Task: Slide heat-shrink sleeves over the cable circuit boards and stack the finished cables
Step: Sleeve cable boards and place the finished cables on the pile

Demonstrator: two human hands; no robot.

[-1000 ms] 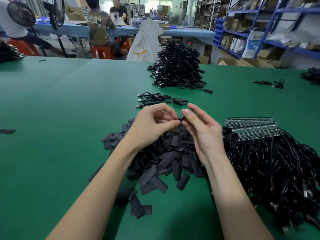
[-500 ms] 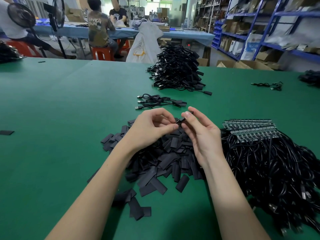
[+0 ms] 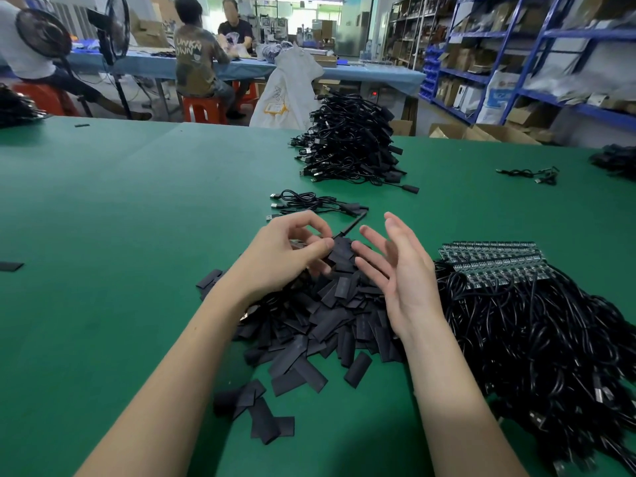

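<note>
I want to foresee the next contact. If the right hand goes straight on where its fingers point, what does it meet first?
Probably the sleeved cable that the left hand pinches, just ahead of the right hand's spread fingertips. Depth is unclear from this view.

Sleeved cable (image 3: 344, 241) in left-hand (image 3: 285, 249) grip

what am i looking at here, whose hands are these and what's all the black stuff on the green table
There is no machine here: the picture comes from a camera worn on a person's head, looking down at their own hands. The left hand pinches a black cable with a sleeved end; the right hand is open and holds nothing. On the green table lie a heap of flat black heat-shrink sleeves, a mass of cables with bare circuit boards at the right, a few finished cables and a tall finished stack beyond.
</note>
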